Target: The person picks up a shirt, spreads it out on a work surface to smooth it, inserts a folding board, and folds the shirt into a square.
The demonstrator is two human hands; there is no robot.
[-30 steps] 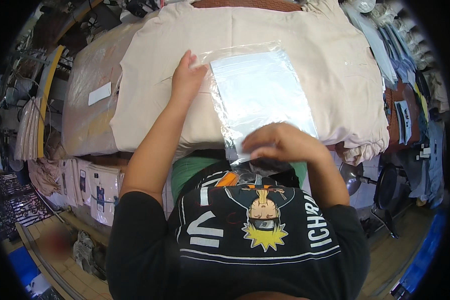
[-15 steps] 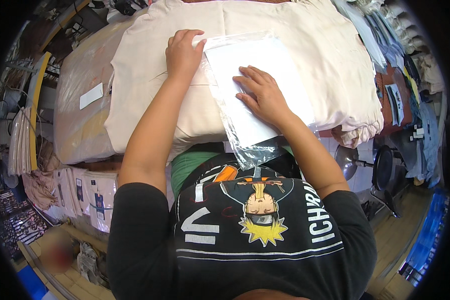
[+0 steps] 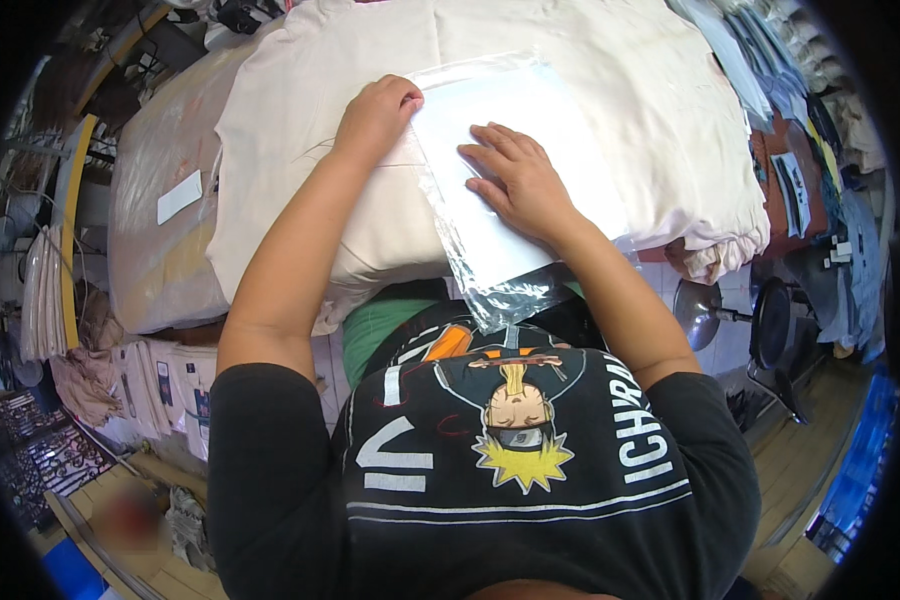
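Note:
A clear plastic bag with a flat white sheet in it lies on cream cloth. At the bag's upper left edge, my left hand is closed, its thumb and fingers pinched together on the plastic. My right hand rests palm down on the sheet, fingers stretched out and a little apart. The bag's lower end, without sheet inside, hangs past the near edge of the cloth towards my lap.
To the left sits a plastic-wrapped bundle with a small white card on it. A yellow upright stands farther left. Folded blue garments lie at the far right. Below them stands a round metal-and-black fan-like object.
My left hand has come slightly nearer and to the right, its fingers going from spread to pinched at the bag's edge. My right hand stays on the sheet, shifted only slightly.

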